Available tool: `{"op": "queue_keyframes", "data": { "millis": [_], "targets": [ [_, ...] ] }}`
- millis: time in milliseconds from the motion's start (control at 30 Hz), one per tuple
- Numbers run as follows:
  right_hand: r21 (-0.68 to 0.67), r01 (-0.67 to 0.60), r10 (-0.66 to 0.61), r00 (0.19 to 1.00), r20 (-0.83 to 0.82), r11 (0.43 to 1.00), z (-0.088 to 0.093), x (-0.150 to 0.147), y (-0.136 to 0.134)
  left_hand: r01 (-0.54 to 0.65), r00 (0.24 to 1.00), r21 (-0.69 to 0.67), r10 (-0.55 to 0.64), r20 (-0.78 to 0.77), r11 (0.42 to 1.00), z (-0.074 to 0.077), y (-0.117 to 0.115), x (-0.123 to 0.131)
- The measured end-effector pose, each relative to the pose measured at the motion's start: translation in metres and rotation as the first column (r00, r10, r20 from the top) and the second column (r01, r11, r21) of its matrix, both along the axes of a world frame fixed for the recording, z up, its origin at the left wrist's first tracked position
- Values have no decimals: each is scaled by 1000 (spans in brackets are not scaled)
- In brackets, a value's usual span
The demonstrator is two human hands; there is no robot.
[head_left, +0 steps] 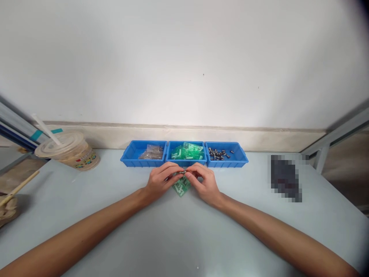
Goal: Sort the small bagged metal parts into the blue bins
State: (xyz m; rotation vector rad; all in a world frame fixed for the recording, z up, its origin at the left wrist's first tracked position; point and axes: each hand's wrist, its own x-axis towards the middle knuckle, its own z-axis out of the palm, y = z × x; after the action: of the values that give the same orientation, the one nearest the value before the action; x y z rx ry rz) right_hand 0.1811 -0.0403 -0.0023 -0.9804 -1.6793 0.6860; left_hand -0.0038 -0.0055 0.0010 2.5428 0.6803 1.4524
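Note:
My left hand [163, 177] and my right hand [205, 184] meet over the middle of the table, both closed in a pinch. Between their fingertips is a small metallic part [182, 172], mostly covered by the fingers. Beneath it a green plastic bag [181, 188] with pale pieces lies on the table. Just behind the hands stand three blue bins in a row. The left bin [132, 152] has clear bags of small brownish parts [152, 152]. The middle bin [186, 163] holds green bags [191, 150] with pale pieces. Loose dark and silver metal parts [218, 154] lie in the right bin [238, 156].
A lidded plastic cup [70, 152] with a straw stands at the left. Nearer, at the left edge, a stick [20, 187] pokes from a crumpled bag [8, 211]. A pixelated dark object [285, 177] lies at the right. A wall [184, 77] rises behind the table [178, 234].

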Motion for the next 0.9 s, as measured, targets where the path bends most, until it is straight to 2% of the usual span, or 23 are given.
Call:
{"op": "queue_keyframes", "data": {
  "millis": [267, 533, 633, 767, 900],
  "targets": [
    [26, 17, -18, 999, 48, 1000, 1, 0, 0, -23, 997, -33, 26, 79, 999, -2, -2, 0],
    [12, 12, -12, 998, 55, 1000, 1, 0, 1, 17, 989, -17, -14, 146, 1000, -7, -2, 1],
    [25, 15, -16, 998, 60, 1000, 1, 0, 1, 27, 991, -12, -25, 135, 1000, -6, -2, 0],
    [37, 33, -35, 997, 66, 999, 2, 0, -1, -21, 997, 12, 20, 70, 1000, -4, -1, -2],
    [52, 53, -55, 997, 49, 997, 1, 0, -2, 0, 999, -2, 0, 52, 1000, -5, 1, -2]
  ]
}}
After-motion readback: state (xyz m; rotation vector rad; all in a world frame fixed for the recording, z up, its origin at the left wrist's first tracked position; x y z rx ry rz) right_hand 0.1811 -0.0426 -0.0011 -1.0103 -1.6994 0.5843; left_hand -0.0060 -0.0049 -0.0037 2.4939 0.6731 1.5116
